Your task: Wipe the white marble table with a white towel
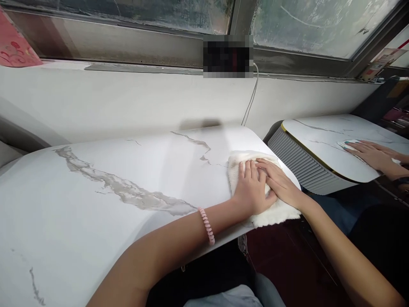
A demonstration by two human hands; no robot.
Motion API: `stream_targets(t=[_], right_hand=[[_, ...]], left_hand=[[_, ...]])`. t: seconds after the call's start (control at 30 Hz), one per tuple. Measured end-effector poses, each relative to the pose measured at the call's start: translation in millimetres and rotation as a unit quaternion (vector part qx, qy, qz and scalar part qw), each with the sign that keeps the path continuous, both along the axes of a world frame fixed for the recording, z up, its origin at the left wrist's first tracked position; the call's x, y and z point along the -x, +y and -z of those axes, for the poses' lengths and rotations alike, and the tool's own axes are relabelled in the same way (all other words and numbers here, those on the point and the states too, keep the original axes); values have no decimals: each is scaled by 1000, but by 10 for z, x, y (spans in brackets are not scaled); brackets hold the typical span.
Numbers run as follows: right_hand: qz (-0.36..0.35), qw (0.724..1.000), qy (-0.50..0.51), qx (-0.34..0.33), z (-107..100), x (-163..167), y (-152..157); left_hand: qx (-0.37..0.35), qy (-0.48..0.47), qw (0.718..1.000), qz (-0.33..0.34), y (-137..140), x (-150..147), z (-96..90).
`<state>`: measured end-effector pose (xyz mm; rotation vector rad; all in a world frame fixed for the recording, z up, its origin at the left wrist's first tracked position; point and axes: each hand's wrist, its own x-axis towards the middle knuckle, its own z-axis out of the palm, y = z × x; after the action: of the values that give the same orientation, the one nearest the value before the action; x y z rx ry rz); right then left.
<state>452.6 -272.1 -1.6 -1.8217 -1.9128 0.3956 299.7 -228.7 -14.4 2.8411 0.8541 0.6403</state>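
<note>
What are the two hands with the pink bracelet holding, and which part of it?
Nothing looks gripped: the left hand and the right hand lie flat on top of the cream cloth, around its middle.

A window (143,17) with cloudy, streaked panes in a grey metal frame (241,17) runs above a white wall (128,96). On the left, red paper (17,47) hangs at the frame; near the middle sits a pixelated dark box (228,56), with a thin pale cable (250,104) dropping beside it. Against the wall stands a white tabletop (96,221) with grey-brown marble veins and rounded corners. Right of it, a matching table (316,124) shows gold trim and a ribbed side (297,164). The floor (287,264) is dark red. Soft shadows fall on wall and tabletop.
</note>
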Motion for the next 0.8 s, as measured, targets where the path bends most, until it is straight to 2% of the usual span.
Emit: stream_targets(t=[0.27, 0.53, 0.8], right_hand=[[-53, 995, -15, -78, 81, -130, 521], [-102, 989, -7, -109, 137, -178, 1434], [-107, 988, -1, -115, 145, -389, 2120]], left_hand=[[4, -2, 1000, -26, 375, -63, 28], [69, 53, 993, -77, 1092, -72, -42], [73, 63, 990, -105, 1645, -296, -70]])
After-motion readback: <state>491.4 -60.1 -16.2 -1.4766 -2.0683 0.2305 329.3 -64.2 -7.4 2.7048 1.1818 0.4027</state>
